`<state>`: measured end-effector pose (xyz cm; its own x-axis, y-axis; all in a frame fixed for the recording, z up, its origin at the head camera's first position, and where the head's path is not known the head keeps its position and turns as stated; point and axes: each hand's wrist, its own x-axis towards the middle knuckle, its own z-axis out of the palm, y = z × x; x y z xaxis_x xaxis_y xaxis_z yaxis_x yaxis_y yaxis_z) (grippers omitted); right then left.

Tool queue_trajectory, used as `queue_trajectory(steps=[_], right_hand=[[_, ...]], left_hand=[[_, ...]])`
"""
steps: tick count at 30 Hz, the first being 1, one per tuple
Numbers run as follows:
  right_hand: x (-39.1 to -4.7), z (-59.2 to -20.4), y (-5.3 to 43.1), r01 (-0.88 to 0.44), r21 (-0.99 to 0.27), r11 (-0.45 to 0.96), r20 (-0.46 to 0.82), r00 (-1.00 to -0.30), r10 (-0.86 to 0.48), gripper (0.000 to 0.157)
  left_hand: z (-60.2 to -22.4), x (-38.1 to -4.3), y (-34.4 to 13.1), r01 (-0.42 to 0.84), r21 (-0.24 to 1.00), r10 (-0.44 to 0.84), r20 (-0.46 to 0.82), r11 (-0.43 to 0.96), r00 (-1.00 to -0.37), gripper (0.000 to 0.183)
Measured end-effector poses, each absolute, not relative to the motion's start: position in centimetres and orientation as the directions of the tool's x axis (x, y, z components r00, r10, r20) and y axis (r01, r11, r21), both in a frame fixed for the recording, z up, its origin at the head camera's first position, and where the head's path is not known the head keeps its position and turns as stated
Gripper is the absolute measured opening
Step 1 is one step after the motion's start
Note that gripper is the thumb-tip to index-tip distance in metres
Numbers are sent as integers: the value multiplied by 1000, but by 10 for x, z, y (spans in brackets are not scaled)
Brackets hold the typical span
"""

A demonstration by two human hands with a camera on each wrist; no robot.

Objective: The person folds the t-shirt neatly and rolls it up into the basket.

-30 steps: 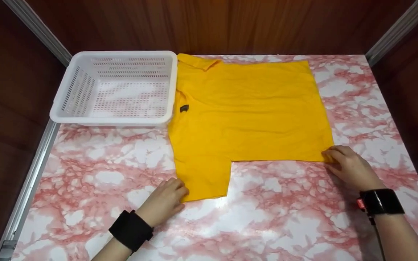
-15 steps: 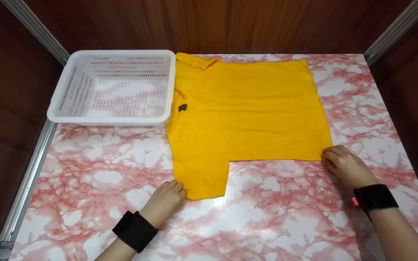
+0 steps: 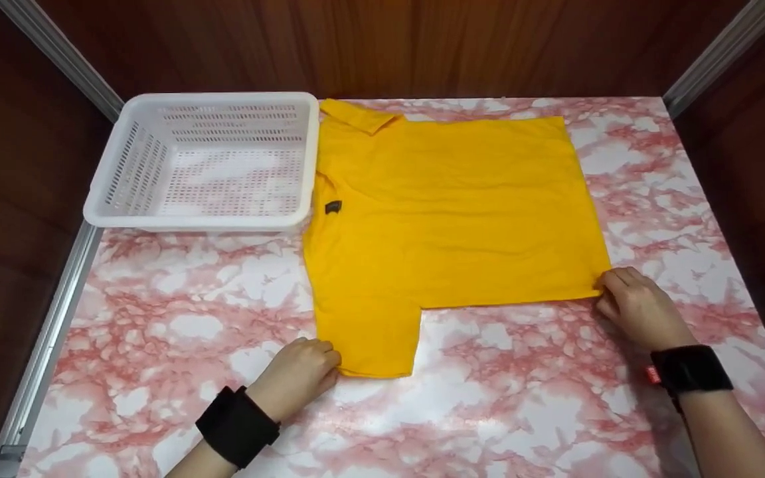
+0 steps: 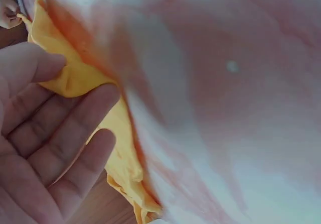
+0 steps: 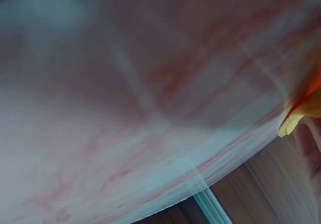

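A yellow short-sleeved shirt (image 3: 475,212) lies spread sideways on the table, its collar and dark label toward the left and its hem toward the right. My left hand (image 3: 297,375) pinches the outer corner of the near sleeve. In the left wrist view, the thumb and fingers (image 4: 95,108) of that hand have the yellow cloth (image 4: 83,78) between them. At the near hem corner, my right hand (image 3: 645,309) pinches the shirt's edge. Only a bit of that hand (image 5: 310,146) and of the cloth (image 5: 306,108) shows in the right wrist view. The far sleeve (image 3: 359,116) is folded over.
A white plastic basket (image 3: 200,221) with slotted walls stands at the back left, against the shirt's collar side. The table (image 3: 489,411) has a red-and-white marbled top. Dark wooden panels (image 3: 382,46) with metal corner strips border it at the back and sides.
The shirt has shifted slightly toward the near side, with a gap now along its far edge. Both hands have moved a little the same way, still pinching the sleeve and hem corners.
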<state>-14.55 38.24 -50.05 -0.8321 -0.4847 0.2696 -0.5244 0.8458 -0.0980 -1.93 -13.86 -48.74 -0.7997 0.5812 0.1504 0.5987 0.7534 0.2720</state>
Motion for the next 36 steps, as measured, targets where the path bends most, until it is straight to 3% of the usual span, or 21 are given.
queue_trajectory(steps=[5,13,22,31,36], right_hand=[[-138,-494,384,-484,-123,866,268,-857,-440,15],[-136,-472,381,-519,-180,835,348,-828,-439,17],[-164,-448,372,-531,-147,834,460,-784,-417,21],[-199,-442,364,-457,-166,874,448,-824,-346,13],[-213,-437,362,-375,-207,904,402,-875,-271,17]], left_hand=[[-473,-17,-139,597,327,595,119,733,-795,9],[-428,-35,-144,586,407,582,150,700,-799,10],[-383,-96,-145,536,233,470,287,811,-835,9],[-372,-162,-137,416,110,362,326,903,-873,12],[-373,-187,-137,336,133,276,339,932,-899,13]])
